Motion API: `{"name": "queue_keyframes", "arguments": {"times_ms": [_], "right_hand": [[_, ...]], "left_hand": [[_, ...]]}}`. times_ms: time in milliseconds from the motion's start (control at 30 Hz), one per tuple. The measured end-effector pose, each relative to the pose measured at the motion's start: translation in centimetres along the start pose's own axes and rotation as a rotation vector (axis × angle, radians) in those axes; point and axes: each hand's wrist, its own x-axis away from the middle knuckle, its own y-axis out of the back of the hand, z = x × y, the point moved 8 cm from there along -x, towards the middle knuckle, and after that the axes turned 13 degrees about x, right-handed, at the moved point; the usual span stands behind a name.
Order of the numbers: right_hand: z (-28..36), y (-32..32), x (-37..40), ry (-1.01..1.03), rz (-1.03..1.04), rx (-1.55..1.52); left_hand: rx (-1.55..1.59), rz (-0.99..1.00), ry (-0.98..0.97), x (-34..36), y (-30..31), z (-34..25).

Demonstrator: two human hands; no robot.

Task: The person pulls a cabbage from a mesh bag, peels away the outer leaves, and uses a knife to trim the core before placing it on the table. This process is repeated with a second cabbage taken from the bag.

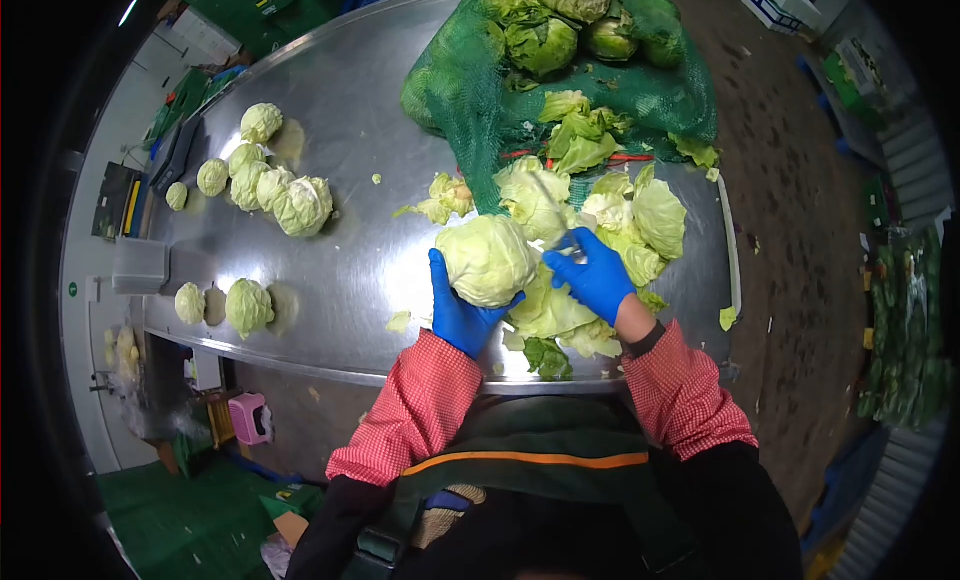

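My left hand (466, 315), in a blue glove, cups a pale green cabbage (487, 260) from below and the left, holding it just above the table. My right hand (597, 277), also gloved in blue, is just right of this cabbage with its fingers curled closed. Whatever is between those fingers is too small to make out. Loose cabbage leaves (550, 308) lie beneath and around both hands. More peeled leaves (648, 223) are heaped beyond my right hand.
A green mesh sack (455, 85) with several cabbages (541, 46) lies open at the table's far side. Several trimmed cabbages (303, 207) stand on the left of the metal table (345, 130). A clear plastic tub (140, 266) is at the left end.
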Motion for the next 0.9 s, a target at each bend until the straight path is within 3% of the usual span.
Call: {"name": "queue_keyframes", "arguments": {"times_ms": [67, 100, 300, 500, 600, 633, 733, 800, 900], "right_hand": [[2.9, -1.1, 1.2, 0.134, 0.061, 0.02], [3.0, -1.7, 1.3, 0.007, 0.131, -0.118], [3.0, -3.5, 2.0, -0.051, 0.294, -0.627], [3.8, -2.7, 2.0, -0.095, 0.235, -0.854], [4.8, -2.1, 2.2, -0.025, 0.273, -0.958], [5.9, -1.2, 2.0, 0.084, 0.262, -1.05], [5.4, 2.5, 1.5, 0.079, 0.136, -0.846], [4.3, 2.0, 0.2, 0.052, 0.047, -0.497], [3.0, -1.3, 0.3, 0.042, 0.216, -0.511]], "left_hand": [[0.048, 0.051, 0.011, 0.3, -1.1, 0.4], [0.071, 0.082, 0.016, 0.2, -1.8, 0.6], [0.172, 0.098, -0.002, -0.2, -1.2, 0.2], [0.191, 0.197, 0.018, 0.1, -2.7, -0.5], [0.193, 0.2, -0.019, 0.3, -3.7, -0.9], [0.184, 0.202, -0.042, 0.1, -3.1, -1.3], [0.164, 0.205, -0.078, -0.3, -1.5, -2.0], [0.167, 0.213, -0.055, 0.1, -1.4, -1.5], [0.074, 0.214, -0.101, 0.0, -0.9, -0.9]]}}
